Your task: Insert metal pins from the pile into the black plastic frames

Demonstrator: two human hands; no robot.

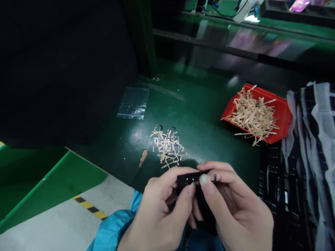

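Near the table's front edge, my left hand (167, 205) pinches a small black plastic part (184, 180) with a few tiny gold contacts between thumb and forefinger. My right hand (235, 205) grips the same part, its thumb pressing on the right end. A tiny dark piece (215, 177) shows against the right forefinger; I cannot tell whether it is attached to the part. Just beyond my hands lies a loose pile of thin flex-cable pieces (169, 146), whitish and silver with some black ends.
A red bin (284, 116) heaped with beige strips (255, 113) stands at right. Black trays with whitish film (323, 115) flank it. A clear zip bag (134, 103) lies flat on the green table (204, 115). Dark cloth (65, 69) hangs at left.
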